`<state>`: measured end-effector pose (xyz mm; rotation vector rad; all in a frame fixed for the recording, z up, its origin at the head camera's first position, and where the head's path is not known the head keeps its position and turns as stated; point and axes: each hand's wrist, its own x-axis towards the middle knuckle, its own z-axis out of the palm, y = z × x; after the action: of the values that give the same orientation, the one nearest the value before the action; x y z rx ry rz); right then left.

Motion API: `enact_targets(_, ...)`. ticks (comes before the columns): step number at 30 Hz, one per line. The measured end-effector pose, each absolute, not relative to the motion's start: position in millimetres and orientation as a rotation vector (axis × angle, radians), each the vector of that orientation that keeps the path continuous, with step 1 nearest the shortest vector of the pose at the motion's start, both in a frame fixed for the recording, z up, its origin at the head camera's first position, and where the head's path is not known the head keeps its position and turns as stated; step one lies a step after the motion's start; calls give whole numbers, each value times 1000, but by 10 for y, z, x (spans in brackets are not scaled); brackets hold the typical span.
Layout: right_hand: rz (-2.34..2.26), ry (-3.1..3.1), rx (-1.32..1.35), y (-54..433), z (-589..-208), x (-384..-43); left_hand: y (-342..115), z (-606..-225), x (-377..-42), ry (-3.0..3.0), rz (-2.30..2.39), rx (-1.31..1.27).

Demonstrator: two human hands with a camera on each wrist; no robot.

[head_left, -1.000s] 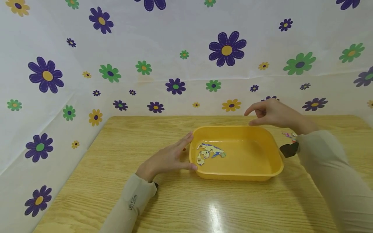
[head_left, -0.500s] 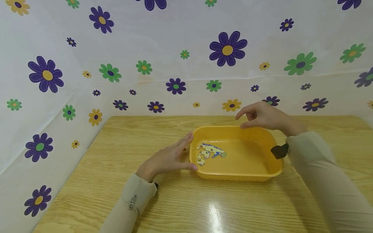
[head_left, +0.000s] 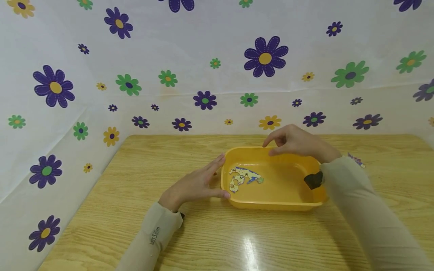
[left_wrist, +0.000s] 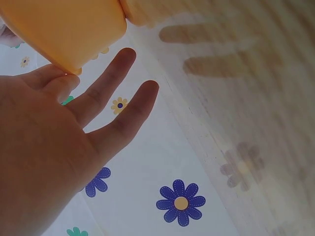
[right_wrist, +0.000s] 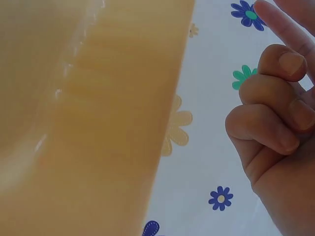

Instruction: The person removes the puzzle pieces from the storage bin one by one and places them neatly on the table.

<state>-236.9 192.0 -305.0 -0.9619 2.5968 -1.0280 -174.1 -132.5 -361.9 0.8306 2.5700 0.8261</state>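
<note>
Left hand (head_left: 194, 186) lay spread against the tray (head_left: 274, 190); low right hand (head_left: 301, 142), thumb and index parted, risked bumping its far edge.

White sheeting (head_left: 193, 45) printed with purple, green and yellow flowers (head_left: 265, 58) screens a wood-grain tabletop (head_left: 112, 210) at the back and left, in what appears to be a makeshift booth. Creases (head_left: 234, 92) run across the sheeting, pointing to a thin covering, and a bright reflection (head_left: 250, 252) glints off the tabletop's near side. Whether this is in a home, an office or a studio cannot be told.
</note>
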Motion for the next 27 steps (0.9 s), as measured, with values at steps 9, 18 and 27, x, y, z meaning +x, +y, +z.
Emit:
enact_targets(9,-1015,2527,-1020,1804,-3165,-2373,-1315,-3604,-1731,2570,817,831)
enact_targets(18,-972,2439,-1052,1732,-3373,-2401,-1314,-3626,-1749,2568,828,834)
enact_targets(27,-885,2344,-1051,1671,-3460,-2427,-1325,-3638,-1747,2569,821,833)
